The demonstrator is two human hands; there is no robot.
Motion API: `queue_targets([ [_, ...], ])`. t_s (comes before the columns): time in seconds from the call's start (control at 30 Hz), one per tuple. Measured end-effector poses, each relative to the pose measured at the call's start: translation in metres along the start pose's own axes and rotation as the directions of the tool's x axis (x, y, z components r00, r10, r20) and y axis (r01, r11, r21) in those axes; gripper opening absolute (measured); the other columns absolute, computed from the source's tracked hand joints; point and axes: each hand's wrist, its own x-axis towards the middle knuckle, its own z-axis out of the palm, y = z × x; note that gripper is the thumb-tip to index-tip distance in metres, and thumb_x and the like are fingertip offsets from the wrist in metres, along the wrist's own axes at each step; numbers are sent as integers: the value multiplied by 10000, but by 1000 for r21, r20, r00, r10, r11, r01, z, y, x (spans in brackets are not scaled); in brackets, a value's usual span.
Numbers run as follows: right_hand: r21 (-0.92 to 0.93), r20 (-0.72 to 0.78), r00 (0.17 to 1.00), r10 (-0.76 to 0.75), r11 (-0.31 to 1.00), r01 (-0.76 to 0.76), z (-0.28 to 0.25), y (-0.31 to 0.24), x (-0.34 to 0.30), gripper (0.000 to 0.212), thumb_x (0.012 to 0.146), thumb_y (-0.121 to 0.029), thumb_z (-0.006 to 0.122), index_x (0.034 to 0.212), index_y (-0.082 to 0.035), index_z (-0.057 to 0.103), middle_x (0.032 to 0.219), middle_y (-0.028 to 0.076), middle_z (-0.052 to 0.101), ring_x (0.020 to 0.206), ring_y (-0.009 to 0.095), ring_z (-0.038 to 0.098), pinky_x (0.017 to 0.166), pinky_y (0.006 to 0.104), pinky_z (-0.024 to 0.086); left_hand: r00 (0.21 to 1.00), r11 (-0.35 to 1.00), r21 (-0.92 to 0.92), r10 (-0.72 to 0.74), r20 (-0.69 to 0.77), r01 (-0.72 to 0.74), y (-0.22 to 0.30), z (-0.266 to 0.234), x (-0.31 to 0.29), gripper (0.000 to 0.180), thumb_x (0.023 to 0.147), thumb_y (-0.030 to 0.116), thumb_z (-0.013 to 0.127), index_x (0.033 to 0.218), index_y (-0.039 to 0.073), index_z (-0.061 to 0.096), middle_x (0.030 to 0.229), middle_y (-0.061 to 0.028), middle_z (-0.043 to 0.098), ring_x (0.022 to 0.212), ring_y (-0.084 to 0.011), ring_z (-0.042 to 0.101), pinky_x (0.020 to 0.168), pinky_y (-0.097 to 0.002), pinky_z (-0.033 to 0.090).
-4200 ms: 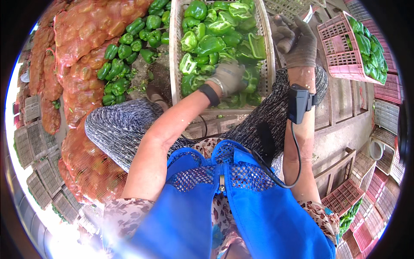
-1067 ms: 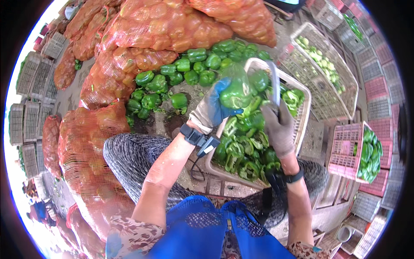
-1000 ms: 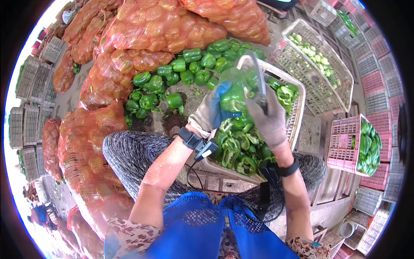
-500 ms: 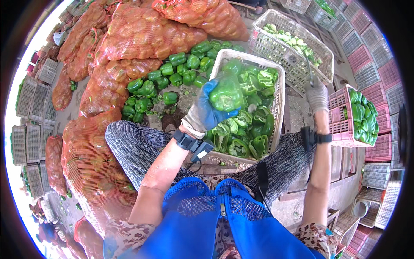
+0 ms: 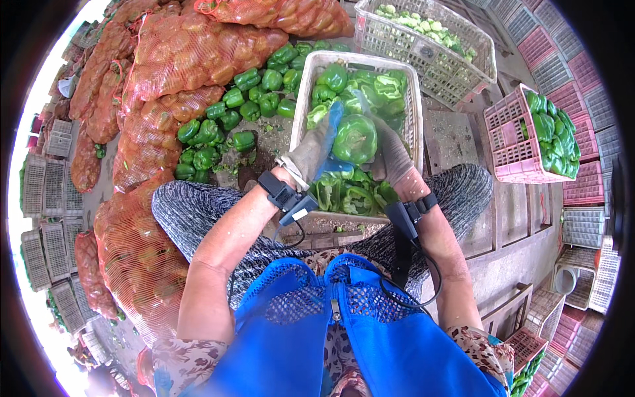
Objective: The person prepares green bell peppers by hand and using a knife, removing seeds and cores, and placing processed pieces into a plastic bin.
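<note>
Green and glossy, a bell pepper [image 5: 355,140] is held up over the near half of a white plastic crate [image 5: 417,112], one lobed, dimpled end facing the camera, so its long axis runs roughly along the line of sight. The left hand [image 5: 319,147], in a blue-and-grey glove, curls round its left side and underneath; the right hand [image 5: 395,155], in a grey glove, is at its right side, fingers partly hidden, and whether it grips cannot be told. Inside the crate lie cut bell peppers [image 5: 357,198], some showing hollow insides. Beyond it to the right, a larger whitish crate [image 5: 423,69] holds pale green chunks [image 5: 423,26]; a pink crate [image 5: 506,135] farther right bears green peppers [image 5: 552,135]. Leftward, loose peppers [image 5: 248,80] lie on the floor beside orange mesh sacks [image 5: 205,53].
</note>
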Motion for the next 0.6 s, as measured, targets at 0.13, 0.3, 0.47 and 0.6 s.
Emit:
queue_targets([
  [0.13,103,38,998,55,993,-58,3,6,3,300,928,-428,561,843,-142,595,605,-33,567,412,70,465,348,208,373,829,676,549,556,58,-492,-18,-16,0,919,849,481,674,1453,-26,202,1261,-187,553,910,-281,655,779,-339,538],
  [0.3,88,30,999,45,995,-47,-1,9,10,309,927,-431,556,831,-142,606,591,-43,557,403,64,450,334,202,346,736,-85,967,634,237,-239,-2,-4,-29,1061,649,487,824,1412,-24,292,1254,-250,536,1073,-365,605,873,-400,509],
  [0.47,-11,0,998,55,998,-55,-8,24,24,333,920,-488,539,810,-175,574,549,-42,500,364,85,417,314,224,319,794,-170,983,588,156,-67,-2,-1,-20,928,659,480,816,1323,0,380,1143,-217,597,885,-375,657,734,-432,540],
  [0.6,-179,-201,976,86,976,-122,24,12,0,293,923,-453,547,924,-160,568,583,-24,476,374,110,419,338,240,320,715,10,979,684,142,-204,-5,-23,-11,751,677,411,815,1210,6,474,1037,-184,648,859,-338,668,742,-403,532],
])
